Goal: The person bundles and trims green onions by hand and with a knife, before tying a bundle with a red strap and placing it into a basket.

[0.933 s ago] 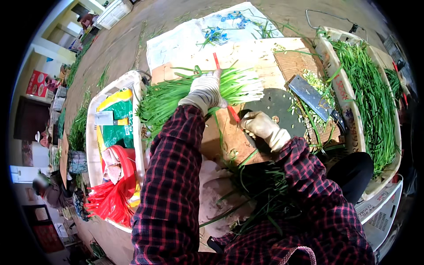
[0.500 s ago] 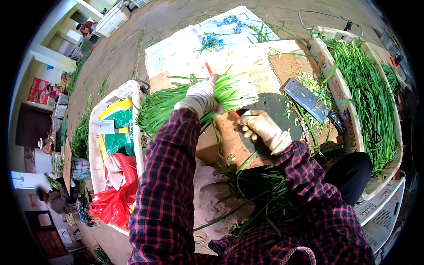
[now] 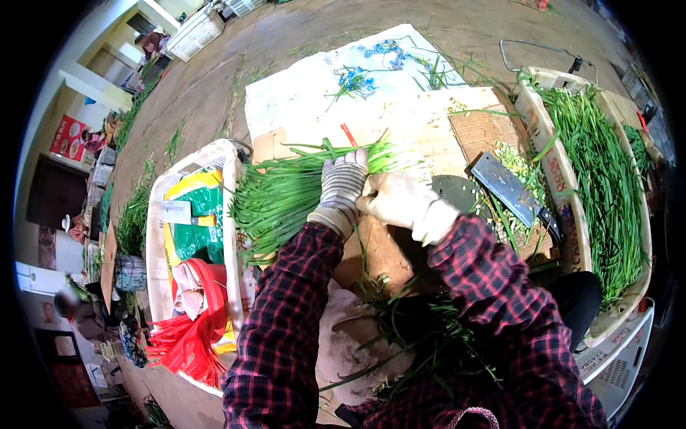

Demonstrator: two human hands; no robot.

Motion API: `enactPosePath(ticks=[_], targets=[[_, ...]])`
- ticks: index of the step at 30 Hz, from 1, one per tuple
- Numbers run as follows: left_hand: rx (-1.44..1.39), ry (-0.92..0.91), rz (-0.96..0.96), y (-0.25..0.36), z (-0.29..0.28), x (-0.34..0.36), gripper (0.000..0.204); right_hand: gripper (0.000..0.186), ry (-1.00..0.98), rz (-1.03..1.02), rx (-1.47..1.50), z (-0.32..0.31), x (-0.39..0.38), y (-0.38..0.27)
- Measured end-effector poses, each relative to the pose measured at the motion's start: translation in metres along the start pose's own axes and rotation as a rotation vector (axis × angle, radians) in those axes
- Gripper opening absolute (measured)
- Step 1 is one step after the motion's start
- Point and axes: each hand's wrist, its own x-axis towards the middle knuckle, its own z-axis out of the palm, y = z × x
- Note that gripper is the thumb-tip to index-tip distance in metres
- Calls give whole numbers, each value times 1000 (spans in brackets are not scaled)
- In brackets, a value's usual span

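Observation:
A thick bundle of garlic chives, green leaves to the left and pale stalk ends to the right, lies across the board in front of me. My left hand, in a striped glove, is pressed over the bundle, its fingers curled round the far side. A red strip sticks up beyond those fingers. Close beside it, my right hand in a pale glove is closed in a pinch at the near side of the bundle; the strip's near end is hidden in it. A cleaver rests to the right among chopped ends.
On the left, a white crate holds a small cleaver, a green-and-yellow bag and red strips. A long crate full of chives stands on the right. White sheeting with blue bits lies ahead; loose leaves lie on my lap.
My right hand has moved left and up to meet my left hand at the bundle, and the strip end in its fingers is now out of sight. The view has shifted slightly.

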Motion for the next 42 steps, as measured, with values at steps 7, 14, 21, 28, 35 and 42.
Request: enactPosePath(ticks=[7, 14, 21, 28, 35, 42], targets=[[-22, -5, 68, 22, -38, -13, 109, 30, 251, -381, -523, -51, 74, 41], [-92, -74, 89, 2, -30, 2, 122, 41, -266, -80, -459, -35, 115, 85], [0, -459, 48, -2, -60, 67, 130, 24, -89, -88, -671, -44, 157, 50], [-250, -267, 152, 11, -35, 59, 108, 16, -258, 88, -560, -59, 191, 111], [-124, 168, 108, 20, -17, -8, 93, 37, -288, 64, -440, -6, 210, 86], [-64, 229, 92, 36, 3, -20, 91, 54, -114, -53, -544, 9, 186, 83]])
